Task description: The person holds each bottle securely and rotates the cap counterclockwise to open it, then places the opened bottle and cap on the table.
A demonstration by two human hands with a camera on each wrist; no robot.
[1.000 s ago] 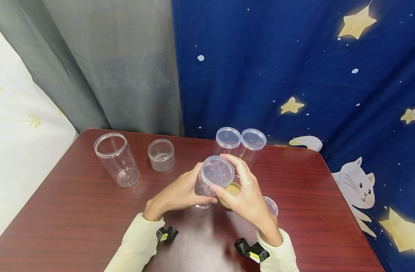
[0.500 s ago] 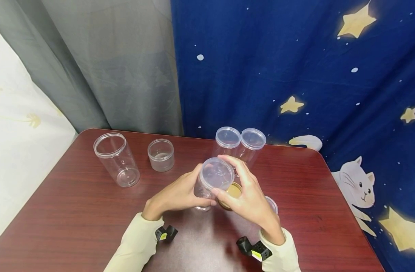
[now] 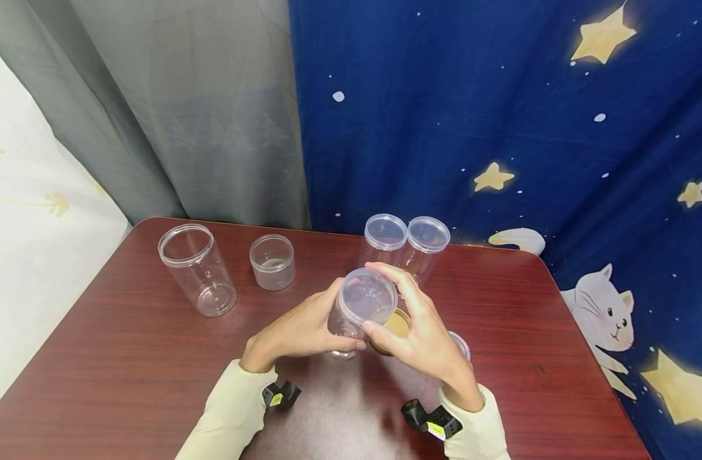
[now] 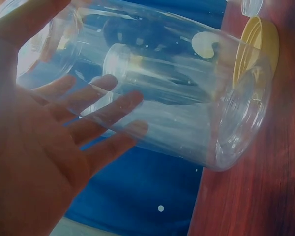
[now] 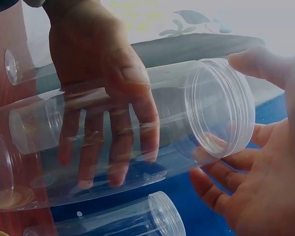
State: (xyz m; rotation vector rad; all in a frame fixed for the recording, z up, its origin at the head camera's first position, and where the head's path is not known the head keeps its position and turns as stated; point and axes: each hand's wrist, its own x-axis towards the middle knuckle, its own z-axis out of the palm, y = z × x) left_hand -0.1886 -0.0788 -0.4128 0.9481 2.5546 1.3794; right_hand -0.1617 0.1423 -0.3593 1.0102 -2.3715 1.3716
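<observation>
My left hand (image 3: 301, 326) wraps round the body of a tall clear plastic jar (image 4: 172, 88), with the thumb in front and the fingers behind. Over the jar's mouth sits a translucent screw lid (image 3: 366, 296). Thumb and fingers of my right hand (image 3: 422, 335) grip this lid at its rim, as the right wrist view also shows. The jar's base is low over the table; whether it touches is unclear. Beside the base lies a gold lid (image 3: 399, 324), partly hidden by my right hand.
On the reddish wooden table (image 3: 126, 358), a tall open jar (image 3: 198, 275) and a short jar (image 3: 273, 263) stand at left. Two lidded tall jars (image 3: 386, 233) stand side by side at the back. Another translucent lid (image 3: 461, 346) peeks out behind my right wrist. Curtains hang behind.
My right thumb has slid a little rightward and down along the lid's rim, and the right wrist has shifted slightly right. The lid sits slightly lower in view. My left hand stays put.
</observation>
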